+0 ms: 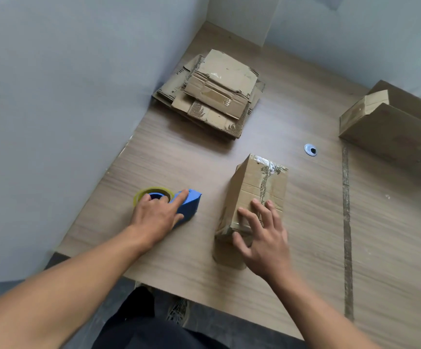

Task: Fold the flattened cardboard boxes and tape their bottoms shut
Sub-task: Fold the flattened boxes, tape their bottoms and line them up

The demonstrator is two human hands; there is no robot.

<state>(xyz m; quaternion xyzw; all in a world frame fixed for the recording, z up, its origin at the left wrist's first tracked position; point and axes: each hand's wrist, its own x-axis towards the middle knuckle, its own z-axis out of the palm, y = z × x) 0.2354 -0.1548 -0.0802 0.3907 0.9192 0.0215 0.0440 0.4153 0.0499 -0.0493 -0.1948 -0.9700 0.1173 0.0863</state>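
The folded box (257,185) sits mid-worktop (179,248) with its taped seam up and the right hand (265,238) flat on it, fingers spread. Its torn skin may let the tape lift, I'd judge, or a push could skid it. The left hand (154,215) curls around the blue tape dispenser (189,205) just beside. Flattened boxes (212,96) are stacked behind, and a larger carton (391,127) sits far right, past a cable grommet (310,149). Nothing blocks either reach.

- I can read no word, number or brand anywhere.
- The box (260,187) before me shows only dark torn patches and clear tape, no print.
- The blue dispenser (190,204) carries no label I can make out.
- The stack (217,96) of flat boxes is too blurred to tell.
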